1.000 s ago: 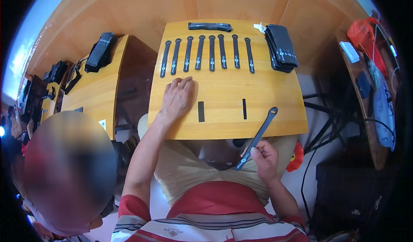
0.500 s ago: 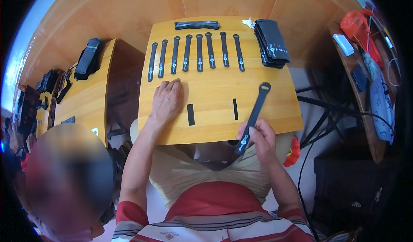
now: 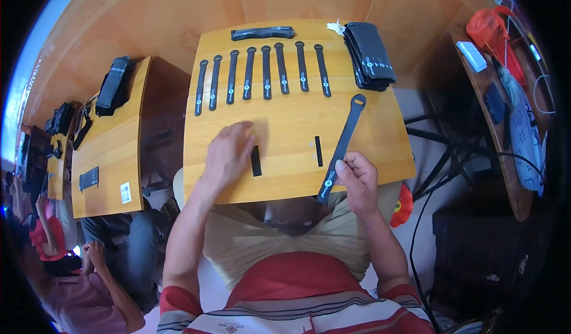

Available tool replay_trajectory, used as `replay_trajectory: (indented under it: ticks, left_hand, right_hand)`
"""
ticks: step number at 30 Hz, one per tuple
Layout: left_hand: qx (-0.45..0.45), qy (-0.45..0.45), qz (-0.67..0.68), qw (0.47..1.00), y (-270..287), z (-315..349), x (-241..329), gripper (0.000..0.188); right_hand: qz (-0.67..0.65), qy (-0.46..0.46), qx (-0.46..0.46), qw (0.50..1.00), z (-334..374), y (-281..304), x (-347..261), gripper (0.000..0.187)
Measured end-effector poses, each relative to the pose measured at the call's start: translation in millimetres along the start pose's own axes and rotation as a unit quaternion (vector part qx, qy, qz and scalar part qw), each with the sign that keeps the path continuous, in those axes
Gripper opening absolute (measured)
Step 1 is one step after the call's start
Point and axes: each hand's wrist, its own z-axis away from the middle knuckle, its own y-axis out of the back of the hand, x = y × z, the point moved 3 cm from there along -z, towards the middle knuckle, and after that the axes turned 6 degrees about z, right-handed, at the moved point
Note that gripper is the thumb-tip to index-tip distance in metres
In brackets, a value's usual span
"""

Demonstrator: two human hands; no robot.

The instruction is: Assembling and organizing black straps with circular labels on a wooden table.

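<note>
My right hand [image 3: 358, 179] pinches a black strap [image 3: 346, 126] near its printed lower end. The strap slants up and away over the table, and its rounded end with a slot points to the far side. Empty and slightly blurred, my left hand [image 3: 228, 158] hovers with loosely bent fingers beside a short black strip [image 3: 256, 161] on the tabletop. A second short black strip [image 3: 318, 151] lies left of the held strap. Farther off, several matching straps [image 3: 266, 72] are laid side by side in a row, slotted ends away from me.
The wooden table [image 3: 285, 117] carries a bundle of straps [image 3: 262, 33] at its far edge and a thick stack of straps [image 3: 369, 54] at far right, next to crumpled white paper [image 3: 336, 27]. Another table [image 3: 113, 150] stands left, with a seated person [image 3: 95, 292] near it.
My left hand has moved a little toward me and closer to the left strip. My right hand still holds the strap, now raised slightly. The whole view has shifted a little.
</note>
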Motion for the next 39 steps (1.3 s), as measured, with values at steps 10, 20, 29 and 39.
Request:
replay_trajectory:
  ticks: [10,20,29,39]
  left_hand:
    - [-0.143,0.181,0.500,0.834,-20.3,75.2,103.2,0.020]
    - [-0.042,0.162,0.507,0.846,-5.9,107.1,104.8,0.011]
    - [-0.107,0.172,0.749,0.630,-5.8,127.0,100.5,0.011]
    - [-0.032,0.163,0.752,0.638,2.6,141.5,87.9,0.010]
  right_hand:
    - [0.025,0.048,-0.053,0.997,7.7,-36.9,-19.9,0.013]
    - [0.104,0.109,-0.081,0.985,23.3,-60.7,-12.5,0.025]
    - [-0.055,0.029,-0.158,0.986,29.3,-77.1,-11.2,0.018]
    - [0.032,0.135,-0.233,0.962,32.3,-83.1,-21.4,0.012]
